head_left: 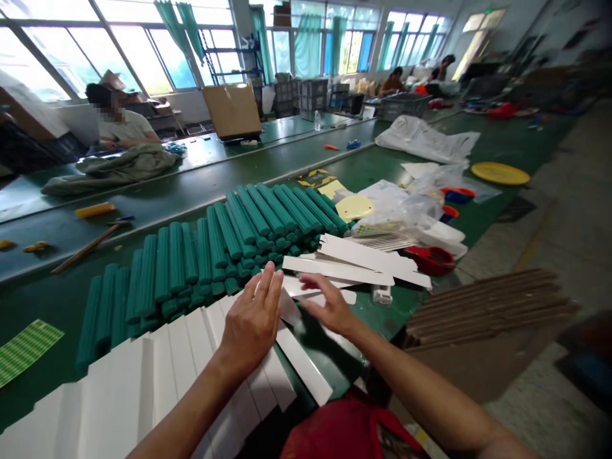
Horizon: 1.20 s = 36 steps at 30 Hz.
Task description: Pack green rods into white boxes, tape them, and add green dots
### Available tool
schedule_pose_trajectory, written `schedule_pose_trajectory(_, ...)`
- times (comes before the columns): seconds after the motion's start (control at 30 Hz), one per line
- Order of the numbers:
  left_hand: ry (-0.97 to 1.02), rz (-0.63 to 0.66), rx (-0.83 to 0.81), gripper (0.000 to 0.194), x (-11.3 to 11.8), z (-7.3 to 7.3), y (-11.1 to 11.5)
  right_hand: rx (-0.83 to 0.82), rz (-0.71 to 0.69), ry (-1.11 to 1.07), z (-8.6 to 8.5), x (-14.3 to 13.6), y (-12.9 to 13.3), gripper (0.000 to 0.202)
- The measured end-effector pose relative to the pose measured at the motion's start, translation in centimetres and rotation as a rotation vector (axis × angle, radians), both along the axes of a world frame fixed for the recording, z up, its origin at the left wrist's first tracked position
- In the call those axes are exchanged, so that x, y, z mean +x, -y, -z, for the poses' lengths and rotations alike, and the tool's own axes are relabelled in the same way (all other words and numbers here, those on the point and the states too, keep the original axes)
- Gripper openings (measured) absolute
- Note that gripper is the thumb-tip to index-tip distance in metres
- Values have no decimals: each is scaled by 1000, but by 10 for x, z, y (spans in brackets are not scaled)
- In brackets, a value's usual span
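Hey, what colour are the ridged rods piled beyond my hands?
The ridged rods are bluish green, clearest in the head view.

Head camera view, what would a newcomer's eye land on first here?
Probably the stacked green rods, just left of centre. In front of them, overlapping white cartons spread to the lower left, with the left hand over their right end and the right hand nearby. A yellow disc stands out at upper right.

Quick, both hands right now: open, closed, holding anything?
Left hand: open, fingers extended, by the white cartons; contact unclear.
Right hand: open, fingers curved, nothing visibly gripped.
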<state>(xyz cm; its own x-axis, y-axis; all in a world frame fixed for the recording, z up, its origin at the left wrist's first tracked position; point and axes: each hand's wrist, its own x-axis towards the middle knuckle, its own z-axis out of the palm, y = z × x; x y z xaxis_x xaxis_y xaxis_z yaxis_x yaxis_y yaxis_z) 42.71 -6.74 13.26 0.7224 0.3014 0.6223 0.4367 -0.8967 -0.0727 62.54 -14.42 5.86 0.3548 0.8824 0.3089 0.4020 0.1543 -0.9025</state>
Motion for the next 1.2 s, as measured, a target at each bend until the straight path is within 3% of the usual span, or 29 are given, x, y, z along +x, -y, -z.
schedule_pose_trajectory(0.03,5,-13,2,61,-1,0,-1,-98,368,-155,13,20,16,36)
schedule_pose_trajectory(0.07,11,-28,7,62,-1,0,-3,-135,595,-204,27,41,31,32)
schedule_pose_trajectory(0.13,25,-61,14,63,-2,2,-8,-186,879,-265,53,82,60,23)
schedule_pose_trajectory(0.23,48,-65,13,63,-1,4,-12,-280,1074,-398,84,124,86,10)
schedule_pose_trajectory(0.4,72,39,-22,64,9,2,-1,-443,1039,-698,107,146,84,16)
schedule_pose_trajectory(0.67,69,58,-22,65,12,4,7,-524,1033,-950,103,172,62,26)
schedule_pose_trajectory(1.03,94,57,-21,64,7,4,9,-340,1018,-969,113,145,89,19)
schedule_pose_trajectory(1.2,96,60,-26,63,6,6,7,-372,978,-1028,121,135,94,18)
